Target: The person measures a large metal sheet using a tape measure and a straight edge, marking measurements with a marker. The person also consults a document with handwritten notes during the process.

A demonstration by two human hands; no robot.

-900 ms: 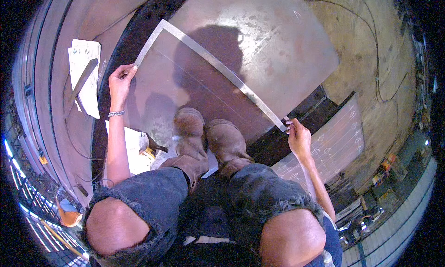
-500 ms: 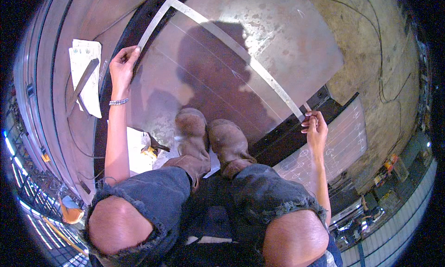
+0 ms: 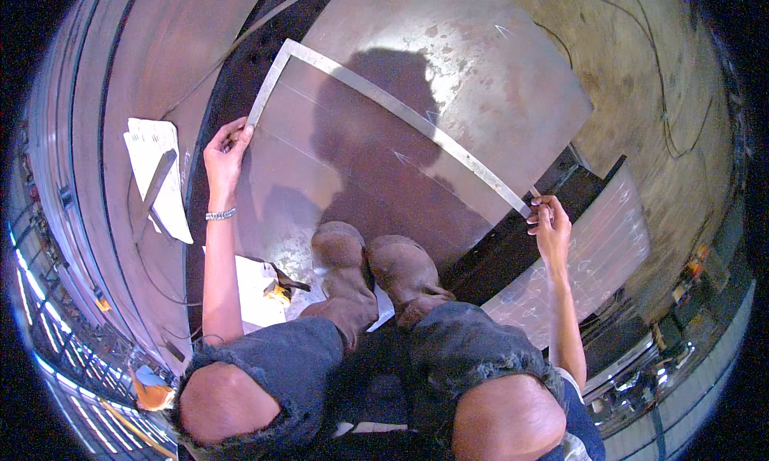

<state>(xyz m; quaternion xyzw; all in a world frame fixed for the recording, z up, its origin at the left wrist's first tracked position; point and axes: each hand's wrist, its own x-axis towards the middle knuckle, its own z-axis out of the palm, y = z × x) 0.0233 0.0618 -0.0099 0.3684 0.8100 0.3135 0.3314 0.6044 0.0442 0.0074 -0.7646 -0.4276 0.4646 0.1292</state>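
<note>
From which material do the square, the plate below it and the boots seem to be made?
Square: bare metal, probably steel; thin, flat and grey, with a dull, uneven sheen.
Plate: likely steel, unpainted; brownish-grey, with dark blotches and a bright patch where light reflects.
Boots: brown leather or suede, I cannot tell which; matt, creased near the ankles.

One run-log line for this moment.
left hand: pinching grey L-shaped metal square by short arm | right hand: at long arm's end | below: flat brownish metal plate
</note>
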